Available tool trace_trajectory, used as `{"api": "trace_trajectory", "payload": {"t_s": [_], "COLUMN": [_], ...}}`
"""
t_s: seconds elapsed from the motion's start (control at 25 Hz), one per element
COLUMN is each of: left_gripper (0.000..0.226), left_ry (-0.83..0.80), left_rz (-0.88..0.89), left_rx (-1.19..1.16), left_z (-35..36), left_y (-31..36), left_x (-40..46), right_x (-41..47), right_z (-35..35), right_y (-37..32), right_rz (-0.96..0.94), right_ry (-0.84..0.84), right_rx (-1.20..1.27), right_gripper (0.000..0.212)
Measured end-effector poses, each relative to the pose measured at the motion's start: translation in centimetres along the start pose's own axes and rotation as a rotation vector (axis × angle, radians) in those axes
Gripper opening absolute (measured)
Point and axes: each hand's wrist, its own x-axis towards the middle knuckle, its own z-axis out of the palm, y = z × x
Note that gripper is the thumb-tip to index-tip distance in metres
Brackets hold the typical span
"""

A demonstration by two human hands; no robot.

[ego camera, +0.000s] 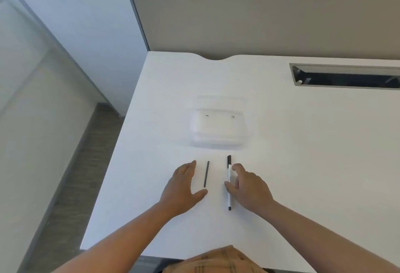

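A white pen [229, 199] with a black cap lies lengthwise on the white desk [303, 153]. My right hand [251, 186] is over its middle, thumb across the barrel and fingers curled on the other side, pinching it. A thin dark stick [206, 174] lies parallel, a little to the left. My left hand [183, 183] rests flat on the desk just left of the stick, fingers straight, thumb pointing under the stick's near end, not touching it. A clear plastic box [219, 129] stands open just beyond both.
The desk's left edge [112, 164] drops to a grey floor. A grey cable slot [346, 76] is set in the desk at the back right. A beige partition panel [259, 21] closes the far side.
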Motion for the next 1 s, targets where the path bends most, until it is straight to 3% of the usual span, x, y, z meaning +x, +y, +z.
{"api": "trace_trajectory", "payload": {"t_s": [0.24,0.44,0.6,0.72,1.0], "left_gripper": [0.109,0.101,0.070,0.049,0.017], "left_ry": [-0.080,-0.081,0.004,-0.035,0.063], "left_rz": [0.009,0.001,0.109,0.226,0.430], "left_rx": [0.108,0.070,-0.088,-0.304,-0.457], "left_z": [0.2,-0.4,-1.4,-2.4,-5.5], "left_y": [-0.1,0.1,2.1,4.8,8.4], "left_x": [-0.1,0.1,0.2,0.0,0.3], "right_x": [0.2,0.5,0.7,0.8,0.4], "right_z": [1.0,0.4,-1.1,-2.2,-4.8], "right_y": [0.3,0.6,-0.1,-1.1,-2.6], "right_rz": [0.032,0.032,0.131,0.219,0.204], "right_ry": [-0.050,-0.073,-0.060,-0.131,-0.223], "right_rx": [0.047,0.190,0.600,0.918,1.240], "right_gripper": [0.029,0.023,0.013,0.007,0.018]}}
